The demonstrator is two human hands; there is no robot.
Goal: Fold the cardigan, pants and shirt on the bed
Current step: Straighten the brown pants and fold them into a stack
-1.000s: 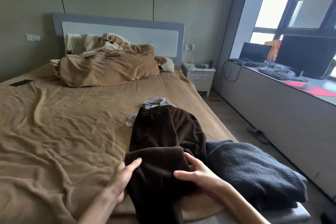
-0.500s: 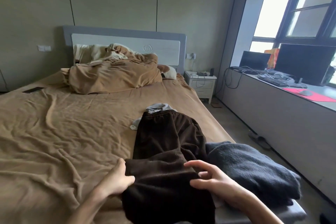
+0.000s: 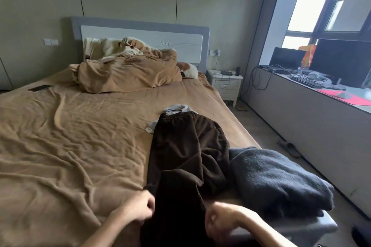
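Both hands are drawing nearer along the pants (image 3: 186, 152): left hand (image 3: 140, 208) gripping the left edge, right hand (image 3: 218, 216), blurred, curling at the right edge.

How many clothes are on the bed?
3: brown pants at the near edge, dark cardigan folded right of them, pale shirt partly hidden under their waistband.

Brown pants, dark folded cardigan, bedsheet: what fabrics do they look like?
pants: probably fine corduroy or fleece; matte, faintly textured surface.
cardigan: thick wool-like knit; fuzzy nap shows.
bedsheet: tan brushed or plush cloth, going by its soft rounded creases; unsure.
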